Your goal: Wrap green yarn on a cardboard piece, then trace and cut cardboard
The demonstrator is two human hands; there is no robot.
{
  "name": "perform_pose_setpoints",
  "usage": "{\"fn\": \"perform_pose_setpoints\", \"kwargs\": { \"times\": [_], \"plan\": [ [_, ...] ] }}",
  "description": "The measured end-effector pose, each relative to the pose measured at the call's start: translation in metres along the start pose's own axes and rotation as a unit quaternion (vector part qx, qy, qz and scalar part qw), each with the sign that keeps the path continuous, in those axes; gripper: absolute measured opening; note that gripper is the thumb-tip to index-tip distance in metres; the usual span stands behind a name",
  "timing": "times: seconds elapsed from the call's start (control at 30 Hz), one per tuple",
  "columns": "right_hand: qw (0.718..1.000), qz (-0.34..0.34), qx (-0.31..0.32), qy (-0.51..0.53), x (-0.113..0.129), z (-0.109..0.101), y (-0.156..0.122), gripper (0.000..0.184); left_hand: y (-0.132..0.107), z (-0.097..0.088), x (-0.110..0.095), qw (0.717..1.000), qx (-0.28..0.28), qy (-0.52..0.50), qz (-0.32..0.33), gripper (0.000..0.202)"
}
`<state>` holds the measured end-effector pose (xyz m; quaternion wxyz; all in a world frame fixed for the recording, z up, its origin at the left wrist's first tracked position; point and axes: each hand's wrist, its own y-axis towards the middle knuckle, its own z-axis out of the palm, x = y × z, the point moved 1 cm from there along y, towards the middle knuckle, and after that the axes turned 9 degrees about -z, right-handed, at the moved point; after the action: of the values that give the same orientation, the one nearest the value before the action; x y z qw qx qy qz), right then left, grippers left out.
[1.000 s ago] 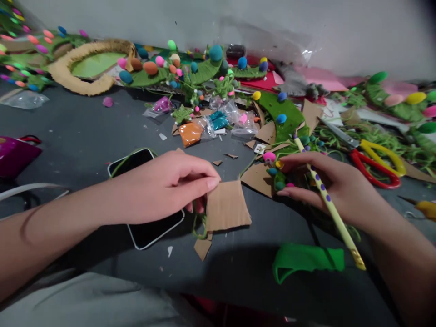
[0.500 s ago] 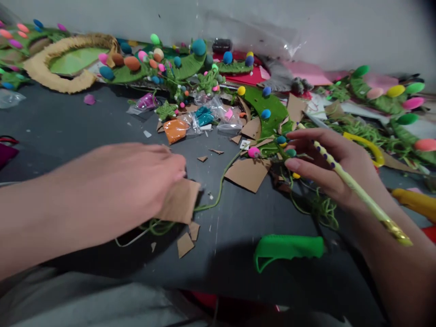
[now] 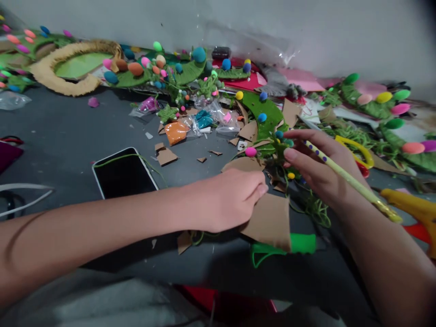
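Observation:
My left hand [image 3: 235, 200] is closed on a square of brown cardboard [image 3: 269, 220], which hangs over part of a green-handled cutter [image 3: 303, 244]. A patterned pencil [image 3: 350, 178] with a gold end is tucked between the fingers of my right hand [image 3: 323, 159]. Its thumb and fingertips curl at a small green yarn piece [image 3: 279, 150] with blue-green balls; how firmly they grip it is unclear. A pink ball [image 3: 250, 151] and a yellow ball [image 3: 291, 175] lie close by. Behind my left hand, another piece of cardboard [image 3: 243, 163] is partly covered.
A phone [image 3: 126, 175] with green yarn across it lies left of centre. Small plastic bags [image 3: 177, 131], cardboard scraps [image 3: 166, 156] and ball-decorated green pieces [image 3: 190, 66] spread toward the wall. To the right are yellow-handled scissors [image 3: 357, 152], tangled yarn [image 3: 316, 209] and a yellow glue gun [image 3: 408, 202].
My left hand has moved right with the cardboard square, now beside my right hand and over the cutter. The phone has come into view. My right hand stays at the yarn piece.

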<state>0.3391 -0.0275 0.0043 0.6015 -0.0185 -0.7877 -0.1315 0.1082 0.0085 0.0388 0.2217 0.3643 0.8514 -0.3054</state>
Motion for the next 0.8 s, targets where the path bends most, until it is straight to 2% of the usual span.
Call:
{"fn": "perform_pose_setpoints", "kwargs": {
  "times": [0.1,0.2,0.3,0.37,0.47,0.57,0.63,0.73,0.8],
  "plan": [
    [1.000,0.005,-0.005,-0.023,0.006,0.002,-0.001,0.041,-0.004,-0.017,0.010,0.995,0.022,0.065,-0.078,0.034],
    [0.999,-0.013,-0.001,-0.044,0.009,0.002,-0.001,0.041,-0.014,-0.036,0.021,0.984,-0.043,0.131,-0.116,0.034],
    [0.998,-0.032,0.018,-0.060,0.009,0.001,-0.002,0.042,-0.016,-0.044,0.024,0.970,-0.095,0.175,-0.137,0.037],
    [0.996,-0.040,0.030,-0.070,0.009,0.001,-0.003,0.043,-0.011,-0.040,0.020,0.976,-0.099,0.159,-0.108,0.035],
    [0.995,-0.043,0.034,-0.081,0.011,0.003,-0.005,0.042,0.001,-0.028,0.013,0.992,-0.068,0.096,-0.055,0.034],
    [0.995,-0.044,0.033,-0.086,0.013,0.006,-0.006,0.042,0.013,-0.014,0.011,0.998,-0.016,0.017,-0.059,0.035],
    [0.995,-0.047,0.033,-0.085,0.015,0.008,-0.006,0.041,0.019,-0.006,0.012,0.999,-0.010,-0.007,-0.050,0.034],
    [0.994,-0.048,0.041,-0.086,0.016,0.008,-0.006,0.040,0.025,-0.003,0.020,0.997,-0.047,0.051,-0.036,0.036],
    [0.994,-0.045,0.048,-0.086,0.015,0.006,-0.007,0.042,0.024,-0.009,0.029,0.990,-0.067,0.122,-0.027,0.034]
  ]
}}
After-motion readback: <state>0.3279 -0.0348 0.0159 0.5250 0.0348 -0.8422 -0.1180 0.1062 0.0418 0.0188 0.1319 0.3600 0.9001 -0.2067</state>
